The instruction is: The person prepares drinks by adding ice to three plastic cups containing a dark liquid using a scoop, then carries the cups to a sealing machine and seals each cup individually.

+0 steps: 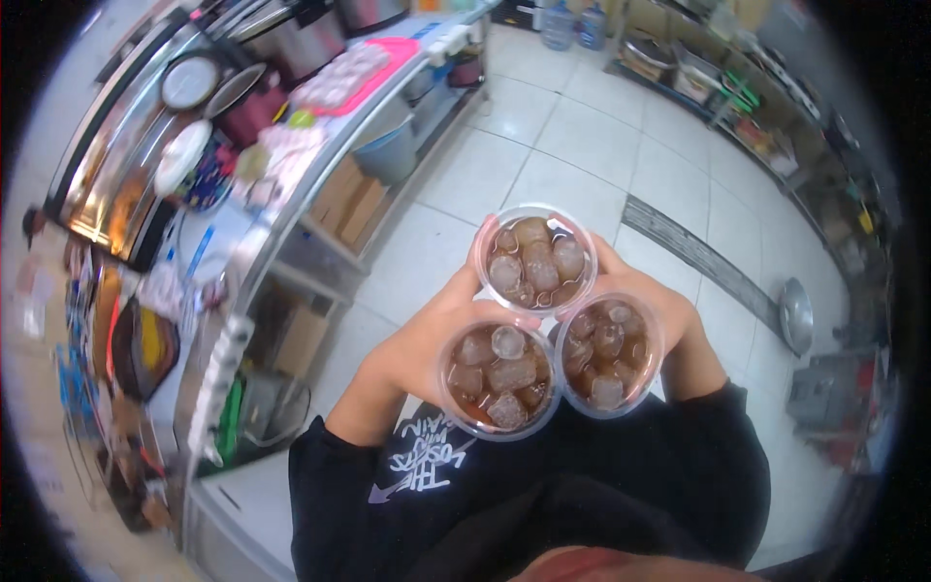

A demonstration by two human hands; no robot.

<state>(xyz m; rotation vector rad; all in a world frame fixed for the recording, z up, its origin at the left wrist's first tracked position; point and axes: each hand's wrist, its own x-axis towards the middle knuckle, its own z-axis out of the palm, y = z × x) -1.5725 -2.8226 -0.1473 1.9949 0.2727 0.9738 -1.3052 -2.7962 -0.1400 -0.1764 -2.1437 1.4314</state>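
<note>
Left hand and right hand are curled around three iced drinks; likely slippery, crushable, best gripped below rims.

Kitchen, apparently commercial. Long counter on left bore large pots; glass-fronted cabinet at far left showed orange glow. Bucket and cardboard box sat under counter. Pale tiled floor had drain grate set in it, toward right. Big water bottles stood at far end; metal shelving, far right, held pans. Three iced drinks, near, fit food-and-drink work.
</note>
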